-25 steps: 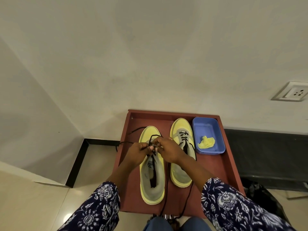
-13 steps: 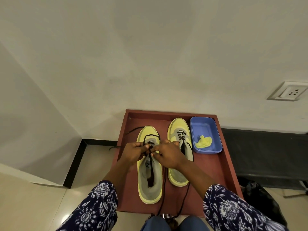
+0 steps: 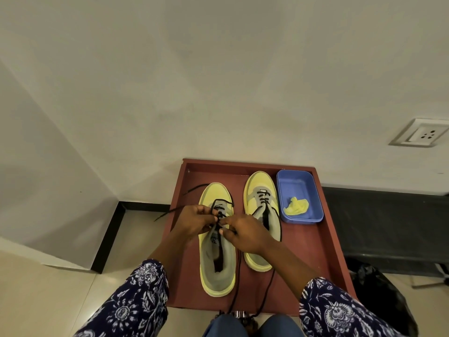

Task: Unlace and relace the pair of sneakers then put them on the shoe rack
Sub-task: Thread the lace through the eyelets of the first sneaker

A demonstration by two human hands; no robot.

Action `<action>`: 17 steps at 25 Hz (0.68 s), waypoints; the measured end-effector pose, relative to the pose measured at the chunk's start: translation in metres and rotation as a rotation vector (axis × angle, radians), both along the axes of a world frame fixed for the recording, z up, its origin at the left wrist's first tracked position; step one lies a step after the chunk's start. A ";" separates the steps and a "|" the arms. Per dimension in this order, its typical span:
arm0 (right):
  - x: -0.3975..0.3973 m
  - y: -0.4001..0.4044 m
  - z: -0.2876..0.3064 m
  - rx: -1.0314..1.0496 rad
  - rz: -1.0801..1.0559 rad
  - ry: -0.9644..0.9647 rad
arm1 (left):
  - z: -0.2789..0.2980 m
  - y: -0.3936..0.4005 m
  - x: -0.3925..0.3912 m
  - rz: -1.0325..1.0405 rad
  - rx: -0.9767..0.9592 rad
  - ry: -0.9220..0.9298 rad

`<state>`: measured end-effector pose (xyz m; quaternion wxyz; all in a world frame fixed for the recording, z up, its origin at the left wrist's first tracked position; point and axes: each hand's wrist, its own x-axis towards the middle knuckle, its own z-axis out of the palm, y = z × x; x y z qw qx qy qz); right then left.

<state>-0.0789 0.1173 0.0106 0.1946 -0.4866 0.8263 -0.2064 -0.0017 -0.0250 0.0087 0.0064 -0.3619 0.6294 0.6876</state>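
Observation:
Two yellow-and-grey sneakers stand side by side, toes to the wall, on a red-brown shoe rack top (image 3: 313, 251). Over the left sneaker (image 3: 217, 268), both hands meet at its eyelets. My left hand (image 3: 194, 221) pinches the black lace (image 3: 179, 208), whose free end trails off the rack's left edge. My right hand (image 3: 245, 233) pinches the lace at the tongue, and another strand hangs down over the rack's front. The right sneaker (image 3: 261, 188) is laced along its upper eyelets, with its lace ends loose down the front.
A blue plastic tub (image 3: 299, 190) holding a crumpled yellow cloth (image 3: 297, 206) sits at the rack's back right. A white wall rises right behind, with a socket (image 3: 420, 136) on the right. A black bag (image 3: 381, 288) lies on the floor right of the rack.
My two hands stay together at the left sneaker's eyelets, shifting slightly toward the tongue. The lace end on the left has slid a little further out past the rack's edge.

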 end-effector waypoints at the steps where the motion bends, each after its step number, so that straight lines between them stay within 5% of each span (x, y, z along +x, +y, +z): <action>1: 0.000 0.000 -0.001 -0.020 -0.027 -0.034 | 0.000 -0.001 0.000 -0.015 -0.032 -0.006; 10: -0.010 -0.016 -0.007 -0.035 -0.208 -0.165 | -0.010 0.000 -0.004 -0.100 -0.361 0.039; 17: -0.014 -0.029 -0.002 -0.047 -0.173 -0.278 | -0.021 0.011 0.002 -0.155 -0.937 0.219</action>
